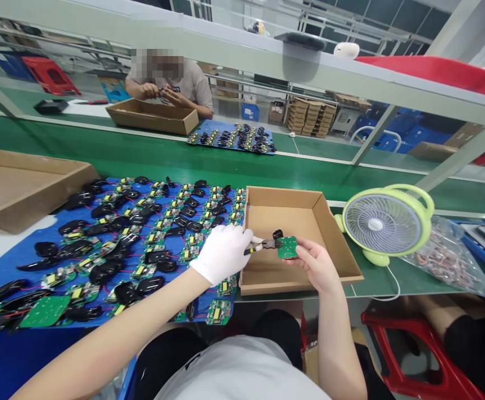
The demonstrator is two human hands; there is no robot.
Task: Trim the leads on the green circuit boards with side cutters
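Note:
My left hand (223, 253), in a white glove, is closed around a pair of pliers (268, 244) with dark handles. The jaws reach the left edge of a green circuit board (288, 248); whether they grip anything is too small to tell. My bare right hand (319, 265) pinches that board by its right side, with the soldered face showing. Just behind the jaws is a small black part (278, 234). Both hands are above or beside a shallow cardboard tray (325, 233). Left of them, a blue mat (29, 244) bears several circuit boards wired to glossy black casings.
A green fan (386, 222) stands right of the tray, near a clear bag of parts (450, 255). At the left is another cardboard tray (29, 189). Across the bench a person (192, 83) works behind a cardboard box (154, 116). A metal shelf (242, 55) spans above.

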